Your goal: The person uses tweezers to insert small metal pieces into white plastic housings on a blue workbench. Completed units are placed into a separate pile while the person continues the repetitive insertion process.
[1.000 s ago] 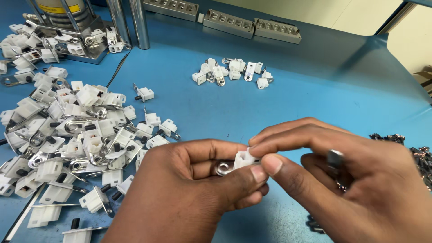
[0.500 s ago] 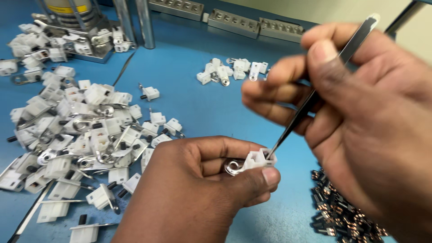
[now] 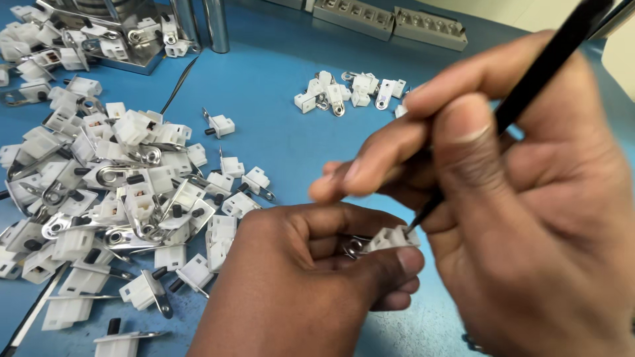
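Left hand (image 3: 311, 284) grip pinches a white connector (image 3: 391, 238); right hand (image 3: 522, 218) grip clamps black tweezers (image 3: 529, 86) touching it

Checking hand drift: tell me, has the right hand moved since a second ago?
Yes. The right hand rose with tweezers, now nearer the small pile.

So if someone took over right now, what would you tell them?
Left hand: pinching one small white plastic block with a metal clip at its side.
Right hand: holding black tweezers, tip touching the block's top.
Big pile of white blocks lies left on the blue table; a small pile sits farther back.
Done: one block picked up, tweezers on it.
Left: whether the tip has gone into the block is unclear.
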